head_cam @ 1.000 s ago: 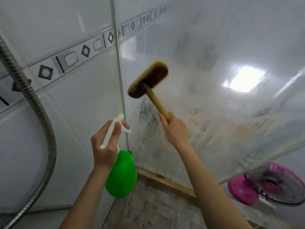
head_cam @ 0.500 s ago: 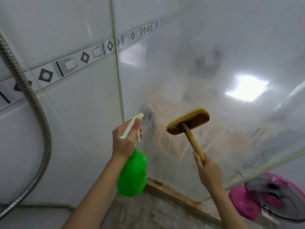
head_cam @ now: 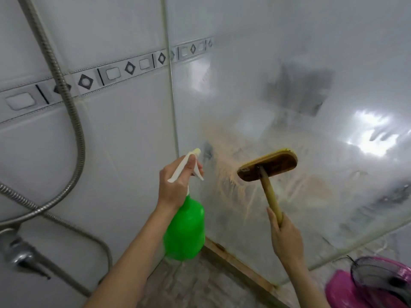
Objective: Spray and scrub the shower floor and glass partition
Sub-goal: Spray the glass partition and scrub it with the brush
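My left hand [head_cam: 176, 185] grips the white trigger head of a green spray bottle [head_cam: 185, 230], which hangs upright near the corner, nozzle towards the glass. My right hand [head_cam: 285, 237] holds the wooden handle of a scrub brush [head_cam: 268, 166]. The brush head lies flat against the glass partition [head_cam: 289, 96], bristles on the glass. Brownish, foamy streaks cover the glass around and below the brush. The stone-patterned shower floor [head_cam: 195, 285] shows between my forearms.
A white tiled wall [head_cam: 124, 141] with a patterned border stands on the left. A metal shower hose [head_cam: 66, 112] loops down to a tap [head_cam: 20, 254] at lower left. A pink fan [head_cam: 373, 283] sits beyond the glass at lower right. A wooden sill [head_cam: 240, 265] runs under the glass.
The brush has swept down the glass from high up to mid height and now sits slightly lower and more level. Both hands shifted right and down; the view has tilted.
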`<state>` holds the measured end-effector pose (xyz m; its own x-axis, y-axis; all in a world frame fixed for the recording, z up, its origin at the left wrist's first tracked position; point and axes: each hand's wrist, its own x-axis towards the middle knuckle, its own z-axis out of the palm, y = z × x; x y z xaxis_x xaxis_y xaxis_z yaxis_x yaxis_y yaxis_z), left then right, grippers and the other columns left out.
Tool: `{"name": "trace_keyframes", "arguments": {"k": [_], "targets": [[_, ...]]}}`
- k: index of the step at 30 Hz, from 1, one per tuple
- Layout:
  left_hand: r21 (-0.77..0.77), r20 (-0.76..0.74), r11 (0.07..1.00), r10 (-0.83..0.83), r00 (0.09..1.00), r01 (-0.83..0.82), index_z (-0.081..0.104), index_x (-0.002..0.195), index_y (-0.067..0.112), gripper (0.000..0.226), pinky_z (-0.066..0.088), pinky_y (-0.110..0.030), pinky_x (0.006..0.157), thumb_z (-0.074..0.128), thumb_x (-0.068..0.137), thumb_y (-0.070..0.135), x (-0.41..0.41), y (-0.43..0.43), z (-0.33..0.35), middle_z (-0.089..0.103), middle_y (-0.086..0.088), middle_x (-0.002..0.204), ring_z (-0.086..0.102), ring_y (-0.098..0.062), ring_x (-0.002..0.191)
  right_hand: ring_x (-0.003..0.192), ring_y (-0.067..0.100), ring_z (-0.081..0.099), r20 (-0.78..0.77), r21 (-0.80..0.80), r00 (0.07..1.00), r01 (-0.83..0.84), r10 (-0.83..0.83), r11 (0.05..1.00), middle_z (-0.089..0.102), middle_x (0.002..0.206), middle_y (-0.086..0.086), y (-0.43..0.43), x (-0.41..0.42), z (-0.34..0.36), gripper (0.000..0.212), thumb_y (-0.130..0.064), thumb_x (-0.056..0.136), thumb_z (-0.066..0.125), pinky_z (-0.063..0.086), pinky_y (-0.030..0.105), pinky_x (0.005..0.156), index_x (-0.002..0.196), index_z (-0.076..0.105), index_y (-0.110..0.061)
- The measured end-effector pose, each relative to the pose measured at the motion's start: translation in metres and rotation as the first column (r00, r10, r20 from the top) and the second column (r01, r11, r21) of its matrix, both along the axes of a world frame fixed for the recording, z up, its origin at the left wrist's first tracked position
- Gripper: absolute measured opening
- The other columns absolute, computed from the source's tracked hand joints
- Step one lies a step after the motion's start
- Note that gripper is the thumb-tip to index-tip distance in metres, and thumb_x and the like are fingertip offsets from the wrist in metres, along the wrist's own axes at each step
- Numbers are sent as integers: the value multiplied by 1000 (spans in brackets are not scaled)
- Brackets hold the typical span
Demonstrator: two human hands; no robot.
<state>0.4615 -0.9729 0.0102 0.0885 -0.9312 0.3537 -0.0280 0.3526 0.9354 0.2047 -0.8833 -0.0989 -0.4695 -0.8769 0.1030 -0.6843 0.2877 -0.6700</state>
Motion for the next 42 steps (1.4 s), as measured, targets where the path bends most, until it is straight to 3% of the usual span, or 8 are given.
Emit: {"name": "trace_keyframes", "arguments": {"k": [5,10,17,20,24,33,38,42], "targets": [[81,-13,994,72,997,-70,62,57,19,54,49,-34,56,53,85,65,-14,14,4,61,-6,55,59,-24,51,42,16,47,-28,-31,999,23,-24,999,48,57,2,13,-8,2,33,-49,95,41,41,30,39,77,43,-21],[68,-37,997,50,998,-47,75,69,19,46,61,-42,80,54,94,52,-22,8,-13,76,-6,74,75,-24,77,40,18,47,-45,-26,999,25,-27,999,48,54,4,25,-19,3,30,-45,96,40,39,32,38,80,41,-20],[-61,-7,998,28,1000,-29,77,85,18,42,60,-36,85,49,95,48,-22,-3,-53,79,3,84,77,-18,84,53,15,53,-250,-134,958,-179,141,975,54,68,-2,-89,37,32,41,-58,96,31,45,31,49,92,45,-19],[-80,-64,996,34,997,-39,77,86,16,44,58,-39,86,52,96,51,-12,-15,-82,79,1,85,77,-21,84,51,13,52,-262,-182,956,-182,131,966,54,66,-3,-87,27,-11,38,-58,95,31,48,30,48,91,45,-23],[-90,-145,996,4,989,-17,77,82,14,42,58,-31,78,53,93,47,2,-31,-125,79,-3,80,77,-26,80,56,10,56,-247,53,969,-9,22,999,57,67,-4,-25,19,-107,42,-64,90,25,50,29,53,88,44,-27],[-203,-200,977,25,980,-67,76,80,11,45,51,-13,59,54,101,44,25,-47,-208,78,-9,78,77,-25,77,62,19,52,-332,-384,941,-203,71,901,54,75,2,-157,73,-85,49,-61,96,28,41,33,56,85,47,-17],[-234,-258,969,11,966,-74,75,82,10,46,43,-9,47,54,101,46,42,-50,-261,77,-16,85,77,-24,79,57,16,54,-179,-354,984,-72,8,932,55,70,2,-76,51,-227,48,-63,90,29,54,39,60,80,48,-20],[-225,-247,969,43,968,-100,77,77,17,45,50,-17,59,54,100,49,54,-53,-286,79,-10,83,77,-24,85,60,12,50,-302,-361,953,-145,31,921,52,73,-1,-144,92,-156,45,-58,97,31,36,26,50,83,48,-19]]}}
